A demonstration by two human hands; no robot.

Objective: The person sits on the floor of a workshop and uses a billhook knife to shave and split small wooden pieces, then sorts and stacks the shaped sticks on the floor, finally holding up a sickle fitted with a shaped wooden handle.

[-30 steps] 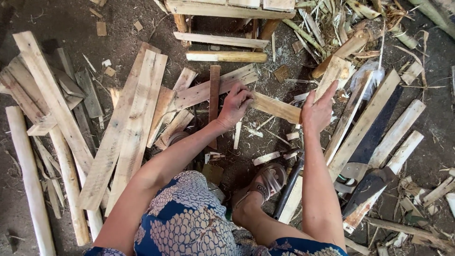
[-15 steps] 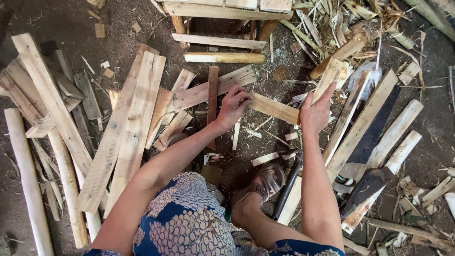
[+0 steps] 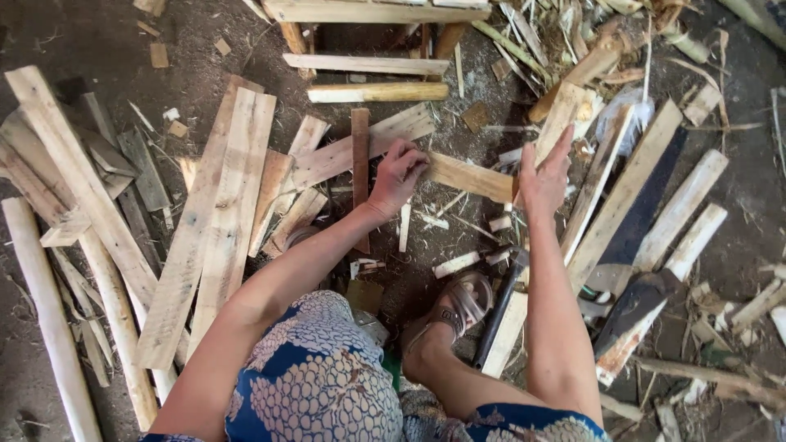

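**Two hands on a short wooden slat amid scrap timber**

Head view. Two bare hands work over a dirt floor (image 3: 98, 33) strewn with offcuts. One short wooden slat (image 3: 471, 178) lies nearly level between them, tilted slightly down to the right. The left hand (image 3: 399, 176) closes its fingers over the slat's left end, knuckles up, so that end is partly hidden. The right hand (image 3: 547, 170) stands at the slat's right end with fingers stretched almost straight and spread upward, palm edge against the wood; whether the thumb wraps under cannot be told. The slat thus spans the gap from one grip to the other, just ahead of one sandalled foot (image 3: 458, 304). One dark-handled tool (image 3: 501, 304) lies beside that foot, its head hidden. One round pale stick (image 3: 378, 92) lies crosswise beyond the hands, and one narrow reddish strip (image 3: 360, 155) runs lengthwise just left of the left hand. To the left, four broad flat boards (image 3: 237, 196) lie side by side among loose pieces too many and too overlapped to count.
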